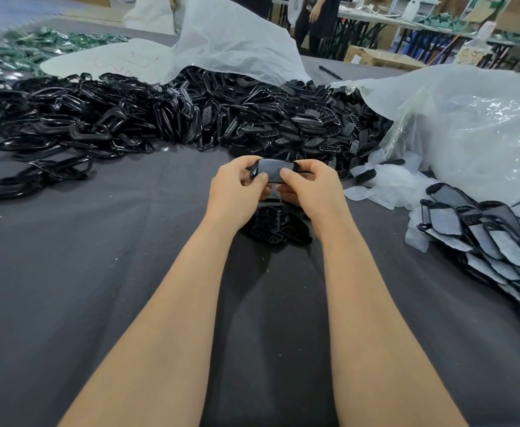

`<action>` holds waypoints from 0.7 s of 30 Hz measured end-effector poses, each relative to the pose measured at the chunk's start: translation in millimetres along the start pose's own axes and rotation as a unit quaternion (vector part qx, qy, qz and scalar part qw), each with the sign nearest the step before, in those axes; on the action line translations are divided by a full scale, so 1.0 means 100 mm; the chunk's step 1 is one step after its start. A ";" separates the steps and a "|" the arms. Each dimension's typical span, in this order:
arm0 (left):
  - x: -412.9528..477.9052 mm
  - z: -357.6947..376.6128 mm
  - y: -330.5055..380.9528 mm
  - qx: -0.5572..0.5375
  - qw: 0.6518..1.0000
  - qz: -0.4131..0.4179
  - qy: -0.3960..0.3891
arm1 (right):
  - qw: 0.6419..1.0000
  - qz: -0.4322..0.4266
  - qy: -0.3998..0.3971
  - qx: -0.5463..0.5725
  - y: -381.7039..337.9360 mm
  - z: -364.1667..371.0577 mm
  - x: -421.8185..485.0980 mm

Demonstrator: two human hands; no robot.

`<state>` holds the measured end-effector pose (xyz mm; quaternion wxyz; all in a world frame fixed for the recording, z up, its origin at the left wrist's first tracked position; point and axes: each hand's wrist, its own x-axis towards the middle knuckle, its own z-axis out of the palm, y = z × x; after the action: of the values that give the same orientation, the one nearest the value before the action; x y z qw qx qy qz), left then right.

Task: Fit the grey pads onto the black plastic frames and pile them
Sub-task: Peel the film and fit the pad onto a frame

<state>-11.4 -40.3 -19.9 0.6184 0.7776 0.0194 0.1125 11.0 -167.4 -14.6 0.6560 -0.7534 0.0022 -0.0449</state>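
Left-hand grip [237, 183] & right-hand grip [311, 186] are both pinching 1 grey-padded black plastic frame [271, 171] just above dark cloth table [67, 257], thumbs pressing on pad. 1 small black frame pile [275, 229] is lying under the hands. 1 padded-frame pile [492, 241] is sitting at right, qty uncountable.

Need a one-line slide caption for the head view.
Left hand and right hand hold a grey pad on a black frame, loose frames heaped behind.

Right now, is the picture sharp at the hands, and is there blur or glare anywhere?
Head view: sharp on the left hand, right hand and the frame they hold; green pile at far left is smeared; clear bag glares softly; edges bend.
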 end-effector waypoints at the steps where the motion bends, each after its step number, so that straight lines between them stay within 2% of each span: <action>1: 0.00 0.00 0.00 -0.001 1.000 -0.001 -0.004 | 1.000 0.002 0.001 0.000 0.00 0.00 0.00; 8: -0.04 0.02 0.02 0.007 0.999 0.020 -0.043 | 1.000 -0.015 -0.005 0.001 -0.01 0.05 -0.02; 15: -0.07 0.01 0.06 0.014 0.999 0.013 -0.046 | 0.999 -0.037 -0.017 -0.016 0.00 0.03 -0.01; 21: -0.08 0.02 0.07 0.032 0.998 0.022 -0.056 | 0.999 -0.005 -0.035 0.030 0.02 0.04 0.00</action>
<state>-19.4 -44.8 -15.1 0.5906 0.8023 -0.0286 0.0817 11.7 -164.3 -17.2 0.6779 -0.7344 -0.0262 -0.0216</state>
